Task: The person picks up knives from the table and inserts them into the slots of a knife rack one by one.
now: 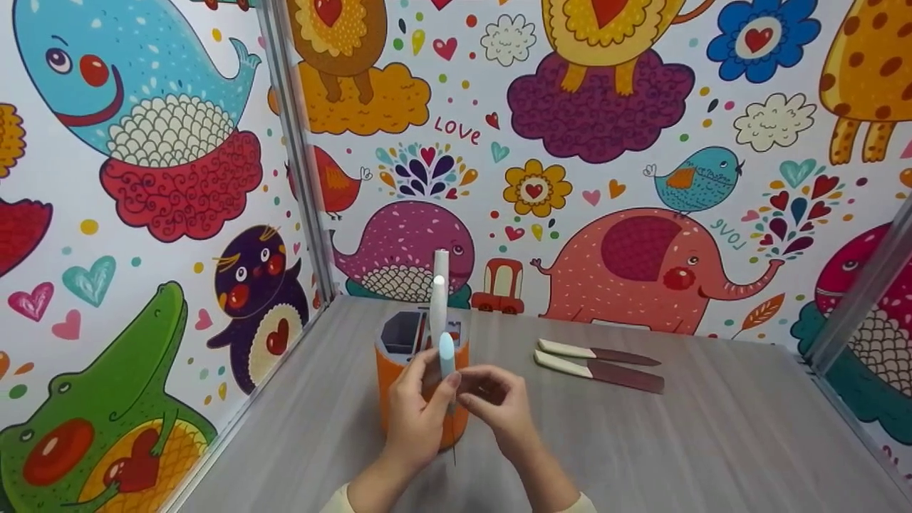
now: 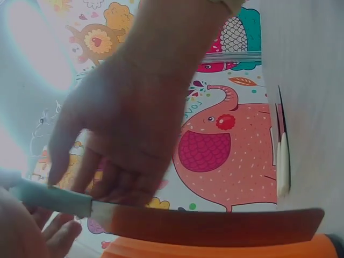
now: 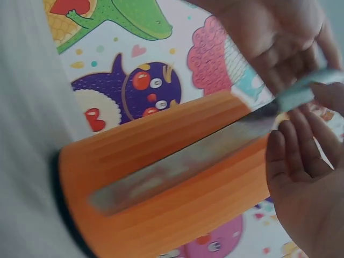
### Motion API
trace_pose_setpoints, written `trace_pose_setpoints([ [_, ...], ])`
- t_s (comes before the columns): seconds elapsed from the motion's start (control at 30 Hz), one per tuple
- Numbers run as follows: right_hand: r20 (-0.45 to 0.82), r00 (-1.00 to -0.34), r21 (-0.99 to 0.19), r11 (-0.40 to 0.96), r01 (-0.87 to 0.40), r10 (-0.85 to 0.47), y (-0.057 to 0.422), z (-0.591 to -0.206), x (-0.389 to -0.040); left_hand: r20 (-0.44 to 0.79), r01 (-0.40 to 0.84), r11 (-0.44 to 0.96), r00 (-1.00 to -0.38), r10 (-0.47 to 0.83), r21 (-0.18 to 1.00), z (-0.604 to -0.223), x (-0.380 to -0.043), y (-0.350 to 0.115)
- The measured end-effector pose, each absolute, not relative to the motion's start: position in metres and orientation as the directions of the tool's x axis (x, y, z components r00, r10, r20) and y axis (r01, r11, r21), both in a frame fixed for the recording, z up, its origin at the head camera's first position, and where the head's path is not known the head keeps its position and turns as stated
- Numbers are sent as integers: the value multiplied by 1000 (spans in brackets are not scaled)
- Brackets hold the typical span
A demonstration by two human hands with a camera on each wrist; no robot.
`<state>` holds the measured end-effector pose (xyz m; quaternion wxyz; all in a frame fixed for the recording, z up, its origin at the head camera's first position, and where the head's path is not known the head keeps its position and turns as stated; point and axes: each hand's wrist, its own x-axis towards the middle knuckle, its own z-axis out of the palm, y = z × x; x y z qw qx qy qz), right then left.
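Observation:
My left hand (image 1: 417, 410) pinches the pale blue handle of a knife (image 1: 447, 354), thumb laid on the handle. Its blade (image 3: 188, 161) points down in front of an orange knife block (image 1: 385, 399) and ends in a squared tip. My right hand (image 1: 499, 406) is just right of the handle, fingers loosely bent and fingertips close to it. White handles (image 1: 438, 306) stick up out of the block's grey slotted top, partly behind the held knife. In the left wrist view, the blade (image 2: 215, 226) looks brownish and overlaps the block.
Two knives with cream handles and brown blades, one slim (image 1: 598, 353) and one broad (image 1: 605, 372), lie side by side on the grey table (image 1: 712, 442) to the right. Walls with printed cartoon animals (image 1: 634, 271) border the table at the back and both sides.

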<state>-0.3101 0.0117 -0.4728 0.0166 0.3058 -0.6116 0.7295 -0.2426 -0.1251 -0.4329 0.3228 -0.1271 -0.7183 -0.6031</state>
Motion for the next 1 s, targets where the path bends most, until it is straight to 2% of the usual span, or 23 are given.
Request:
trace_pose_setpoints([
  [0.1, 436, -869, -892, -241, -382, -235, 9, -490, -320, 614, 571, 229, -753, -238, 789, -428, -239, -125],
  [0.23, 391, -909, -918, -129, -375, -144, 2, -516, -331, 581, 535, 226, -765, -279, 814, -419, -233, -129],
  [0.33, 339, -923, -941, -65, -332, -185, -3, -534, -338, 579, 526, 242, -759, -298, 815, -412, -228, -135],
  [0.5, 303, -909, -950, -14, -313, -286, -5, -551, -344, 635, 581, 256, -724, -272, 772, -399, -216, -144],
  [0.63, 312, -895, -943, 13, -334, -319, -5, -555, -345, 691, 622, 301, -665, -284, 723, -389, -205, -153],
  [0.87, 265, -901, -952, 52, -300, -344, -7, -553, -347, 738, 660, 329, -607, -296, 675, -369, -188, -159],
  [1.0, 251, -902, -953, 72, -293, -352, -6, -554, -345, 796, 728, 324, -530, -292, 604, -357, -182, -160],
])
